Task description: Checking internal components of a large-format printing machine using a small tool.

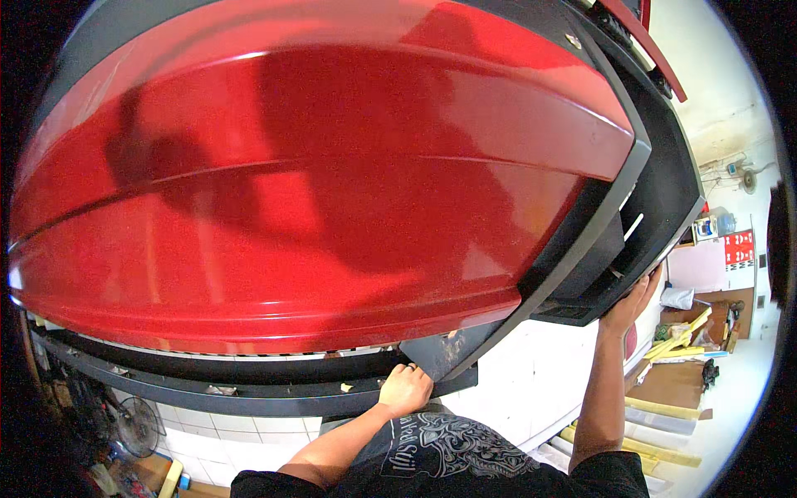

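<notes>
A large, glossy red panel (332,183) with a dark grey border (573,266) fills most of the view, and shadows fall across it. My left hand (407,388) is closed at the panel's lower edge, its fingers curled over a black rail (290,404) beside the grey corner piece. To the right of the red panel stands a black, hollow-looking panel (664,191). My right hand (635,303) grips its lower right edge, with some of the fingers hidden behind it.
Yellow and white long strips (664,444) lie on the floor at the right, near brown cardboard (664,386). A standing fan (137,423) is at the lower left, by white floor tiles (237,423). Another red piece (643,41) shows at the upper right.
</notes>
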A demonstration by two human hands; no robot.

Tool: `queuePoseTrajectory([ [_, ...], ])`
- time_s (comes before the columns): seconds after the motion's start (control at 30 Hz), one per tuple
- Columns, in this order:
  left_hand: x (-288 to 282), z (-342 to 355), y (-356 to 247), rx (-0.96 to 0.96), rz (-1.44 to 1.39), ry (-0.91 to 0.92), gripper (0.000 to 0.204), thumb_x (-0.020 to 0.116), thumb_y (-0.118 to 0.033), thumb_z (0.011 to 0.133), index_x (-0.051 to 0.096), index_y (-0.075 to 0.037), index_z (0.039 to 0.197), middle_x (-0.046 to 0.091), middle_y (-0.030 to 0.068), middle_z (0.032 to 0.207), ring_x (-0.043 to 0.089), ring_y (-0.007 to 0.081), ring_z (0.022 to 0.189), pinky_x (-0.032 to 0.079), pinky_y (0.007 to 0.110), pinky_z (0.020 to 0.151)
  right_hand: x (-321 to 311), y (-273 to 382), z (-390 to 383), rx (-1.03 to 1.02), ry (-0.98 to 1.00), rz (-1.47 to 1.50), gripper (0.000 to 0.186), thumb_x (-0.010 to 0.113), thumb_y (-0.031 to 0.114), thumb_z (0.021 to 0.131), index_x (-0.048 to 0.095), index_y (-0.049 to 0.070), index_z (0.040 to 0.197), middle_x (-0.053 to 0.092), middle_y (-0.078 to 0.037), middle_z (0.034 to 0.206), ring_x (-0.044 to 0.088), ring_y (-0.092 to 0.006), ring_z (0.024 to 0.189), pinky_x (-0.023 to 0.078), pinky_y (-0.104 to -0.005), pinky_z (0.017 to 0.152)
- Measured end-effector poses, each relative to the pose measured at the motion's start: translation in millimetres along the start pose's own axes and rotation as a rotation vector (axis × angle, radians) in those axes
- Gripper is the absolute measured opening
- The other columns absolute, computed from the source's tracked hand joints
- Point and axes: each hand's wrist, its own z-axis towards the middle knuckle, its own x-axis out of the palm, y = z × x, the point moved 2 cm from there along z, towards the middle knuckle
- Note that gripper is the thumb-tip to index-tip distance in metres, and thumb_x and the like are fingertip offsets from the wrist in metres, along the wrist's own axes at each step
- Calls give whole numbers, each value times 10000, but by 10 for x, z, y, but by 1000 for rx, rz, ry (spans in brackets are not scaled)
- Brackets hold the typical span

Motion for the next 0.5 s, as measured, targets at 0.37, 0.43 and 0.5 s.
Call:
queuePoseTrajectory([
  [0.37, 0, -5, -11, -16, 61, 42, 196, 618, -233, 849, 674, -91, 726, 672, 99, 794, 653, 274, 822, 475, 406, 737, 68, 52, -31, -9, -39, -66, 546, 347, 265, 1082, 295, -37, 1533, 377, -172, 1542, 404, -281, 1388, 293, -369, 1162],
  [0.43, 25, -8, -2, 14, 61, 18, 210, 617, -240, 851, 679, -90, 718, 680, 101, 796, 655, 277, 825, 476, 408, 739, 3, 32, -4, -66, -12, -107, 545, 346, 264, 1081, 295, -33, 1534, 375, -173, 1543, 404, -284, 1389, 292, -370, 1163],
  [0.5, 38, -18, 23, 29, 51, 14, 213, 617, -244, 852, 682, -90, 719, 683, 104, 797, 657, 278, 826, 477, 409, 742, 0, 36, -3, -121, 17, -147, 545, 346, 264, 1080, 295, -30, 1536, 372, -174, 1544, 404, -288, 1389, 292, -371, 1163],
])
